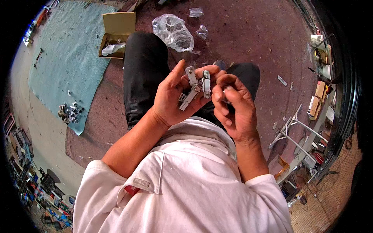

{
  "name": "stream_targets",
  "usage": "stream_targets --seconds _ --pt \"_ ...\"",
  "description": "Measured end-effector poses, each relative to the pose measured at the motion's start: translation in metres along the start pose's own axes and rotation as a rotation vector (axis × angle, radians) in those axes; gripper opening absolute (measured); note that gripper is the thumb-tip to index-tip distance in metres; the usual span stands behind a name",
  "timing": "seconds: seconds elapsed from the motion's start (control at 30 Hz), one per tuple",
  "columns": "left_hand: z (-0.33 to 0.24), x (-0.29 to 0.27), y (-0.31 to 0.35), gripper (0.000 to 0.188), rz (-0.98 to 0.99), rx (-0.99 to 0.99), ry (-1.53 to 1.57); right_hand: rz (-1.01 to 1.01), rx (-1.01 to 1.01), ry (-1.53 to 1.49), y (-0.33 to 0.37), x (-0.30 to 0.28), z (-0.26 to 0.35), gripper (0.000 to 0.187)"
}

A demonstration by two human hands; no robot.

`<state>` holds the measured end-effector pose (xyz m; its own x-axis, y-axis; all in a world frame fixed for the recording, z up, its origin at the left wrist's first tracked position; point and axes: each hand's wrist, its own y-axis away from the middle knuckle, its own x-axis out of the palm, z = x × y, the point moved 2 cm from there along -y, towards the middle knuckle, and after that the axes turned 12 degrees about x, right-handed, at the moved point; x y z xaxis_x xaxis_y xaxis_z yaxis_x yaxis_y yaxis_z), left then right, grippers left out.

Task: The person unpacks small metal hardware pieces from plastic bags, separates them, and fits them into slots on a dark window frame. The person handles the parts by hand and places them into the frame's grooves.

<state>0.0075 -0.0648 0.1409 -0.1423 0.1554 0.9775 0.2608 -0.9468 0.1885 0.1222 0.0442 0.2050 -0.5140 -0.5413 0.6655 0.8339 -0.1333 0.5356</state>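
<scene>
Head view: left hand [169, 94] grip clamped on metal fittings [206, 84], one's long axis fore-and-aft, another's diagonal; right hand [240, 108] grip: cannot tell.

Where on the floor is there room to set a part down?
The mat is mostly bare between the open box and the small parts. Maroon floor right of the clear bags is open too, bar specks. Crowded: the mat's lower end and around the white frame.
</scene>
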Motion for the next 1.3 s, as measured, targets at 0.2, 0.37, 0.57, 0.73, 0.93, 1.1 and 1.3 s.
stream_targets --seconds 0.2,0.37,0.57,0.73,0.93,1.1,1.3 --pt "-0.001 -0.009 0.003 0.072 -0.015 -0.043 0.032 -0.186 -0.237 0.743 -0.016 0.014 0.002 0.014" --pt "0.004 0.005 0.001 0.073 -0.158 0.024 -0.073 -0.304 -0.328 1.309 -0.021 0.027 0.003 0.015" --pt "0.006 -0.002 0.001 0.073 -0.139 -0.018 -0.067 -0.286 -0.394 1.635 -0.024 0.031 0.004 0.022" --pt "0.009 -0.012 0.001 0.068 -0.187 -0.055 -0.036 -0.261 -0.382 1.752 -0.027 0.027 0.003 0.021" --pt "0.009 -0.02 0.0 0.067 -0.18 -0.067 -0.072 -0.221 -0.275 1.846 -0.028 0.026 0.003 0.02" --pt "0.011 -0.027 0.001 0.066 -0.199 -0.087 -0.113 -0.169 -0.163 1.81 -0.032 0.024 0.006 0.016" --pt "0.012 -0.028 0.001 0.065 -0.213 -0.109 -0.137 -0.128 -0.161 1.754 -0.034 0.017 0.006 0.013"
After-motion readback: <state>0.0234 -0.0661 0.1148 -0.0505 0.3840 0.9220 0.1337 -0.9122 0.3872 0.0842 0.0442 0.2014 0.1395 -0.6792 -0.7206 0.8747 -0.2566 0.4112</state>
